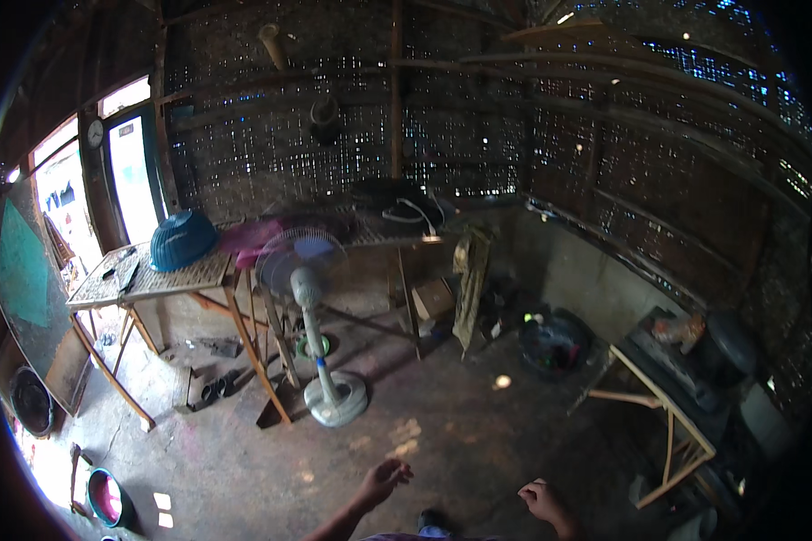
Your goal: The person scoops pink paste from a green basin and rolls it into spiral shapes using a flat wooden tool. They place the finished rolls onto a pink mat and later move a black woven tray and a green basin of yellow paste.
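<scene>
My left hand hangs over the bare concrete floor, fingers loosely bent and apart, nothing seen in it. Lower right of it, my right hand is held with curled fingers; its palm is hidden, and no object shows. Neither hand touches anything visible. A shoe shows below, between the hands. Ahead of my left hand stands a white pedestal fan on a round base. Behind the fan, a blue plastic basin rests on a woven-top table, with pink cloth beside it.
On the right are a wooden-framed table and a dark tub holding things. A cloth hangs near a cardboard box. Sandals lie beneath the woven table. A bucket and a leaning board stand left.
</scene>
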Motion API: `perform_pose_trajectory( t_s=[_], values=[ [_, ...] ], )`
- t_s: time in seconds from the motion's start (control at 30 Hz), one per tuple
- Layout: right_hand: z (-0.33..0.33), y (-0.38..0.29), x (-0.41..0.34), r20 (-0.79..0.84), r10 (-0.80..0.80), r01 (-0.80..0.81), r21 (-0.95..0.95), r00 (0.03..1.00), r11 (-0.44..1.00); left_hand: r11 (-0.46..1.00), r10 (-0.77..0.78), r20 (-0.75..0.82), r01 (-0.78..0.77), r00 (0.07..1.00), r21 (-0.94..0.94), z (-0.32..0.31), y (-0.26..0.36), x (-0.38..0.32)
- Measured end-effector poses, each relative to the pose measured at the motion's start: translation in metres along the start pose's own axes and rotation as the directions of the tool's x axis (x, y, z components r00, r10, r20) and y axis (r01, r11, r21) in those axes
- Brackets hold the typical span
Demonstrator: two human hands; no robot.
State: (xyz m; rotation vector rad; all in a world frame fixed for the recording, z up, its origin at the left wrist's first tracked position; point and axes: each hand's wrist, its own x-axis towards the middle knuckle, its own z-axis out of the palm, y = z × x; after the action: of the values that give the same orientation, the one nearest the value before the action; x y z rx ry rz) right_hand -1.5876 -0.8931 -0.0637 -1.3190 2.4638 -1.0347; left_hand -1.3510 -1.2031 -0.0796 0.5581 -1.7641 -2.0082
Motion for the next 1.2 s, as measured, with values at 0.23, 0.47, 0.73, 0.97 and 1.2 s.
perform_pose_trajectory(
  t_s=[0.23,0.47,0.73,0.97,1.2],
  values=[
    [-0.01,-0.029,0.305,0.038,-0.28,0.277,0.062,0.959,0.959,0.998,-0.022,-0.111,0.028,0.994,0.059,-0.054,0.059,0.153],
    [0.014,-0.085,0.586,0.003,-0.588,0.576,0.192,0.809,0.794,0.947,0.08,-0.455,-0.21,0.887,-0.244,-0.177,0.087,0.333],
    [0.029,-0.109,0.834,-0.079,-0.441,0.44,0.341,0.894,0.831,0.873,0.298,-0.365,-0.407,0.882,-0.268,-0.248,0.208,0.603],
    [0.04,-0.092,1.015,0.017,-0.328,0.225,0.693,0.945,0.685,0.738,0.259,-0.344,-0.415,0.903,-0.532,-0.291,0.26,0.816],
    [0.053,-0.069,1.163,0.185,-0.203,-0.043,0.831,0.961,0.555,0.602,0.136,-0.495,-0.469,0.858,-0.647,-0.324,0.248,0.937]
  ],
)
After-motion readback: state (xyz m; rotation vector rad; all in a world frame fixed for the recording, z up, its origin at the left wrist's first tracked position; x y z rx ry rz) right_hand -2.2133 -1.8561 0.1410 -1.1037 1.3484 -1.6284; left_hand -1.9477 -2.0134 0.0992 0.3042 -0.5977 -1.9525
